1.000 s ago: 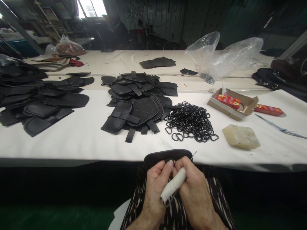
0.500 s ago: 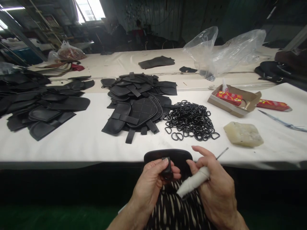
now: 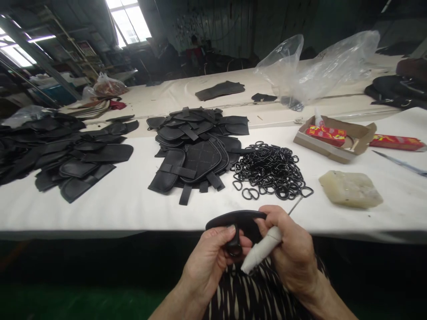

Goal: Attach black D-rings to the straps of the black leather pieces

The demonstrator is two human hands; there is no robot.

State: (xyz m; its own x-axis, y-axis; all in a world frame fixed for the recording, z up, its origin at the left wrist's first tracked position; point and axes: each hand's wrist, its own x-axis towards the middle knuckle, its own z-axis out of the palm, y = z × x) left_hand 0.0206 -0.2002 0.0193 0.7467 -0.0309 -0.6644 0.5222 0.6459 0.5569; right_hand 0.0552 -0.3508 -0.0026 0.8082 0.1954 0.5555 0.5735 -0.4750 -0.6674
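My left hand (image 3: 208, 255) is closed around a folded part of a black leather piece (image 3: 226, 219), thumb on top, at the table's front edge. My right hand (image 3: 295, 251) grips an awl (image 3: 262, 251) with a white wrapped handle; its thin metal shaft points up and away. That hand's thumb and fingers also pinch the piece's right edge. Beyond the hands lies a heap of black metal D-rings (image 3: 267, 171). To its left is a pile of black leather pieces (image 3: 200, 155) with straps. The underside of the held piece is hidden.
A second pile of black pieces (image 3: 86, 155) lies at the left. At the right are a yellowish block (image 3: 350, 190), a cardboard box (image 3: 328, 151) with red packets and a tube, and scissors-like metal blades (image 3: 400, 163). Clear plastic bags (image 3: 327, 73) stand behind.
My right hand has moved left and closed its fingers on the leather piece's edge, keeping the awl. The piece has tilted. The view has shifted slightly.
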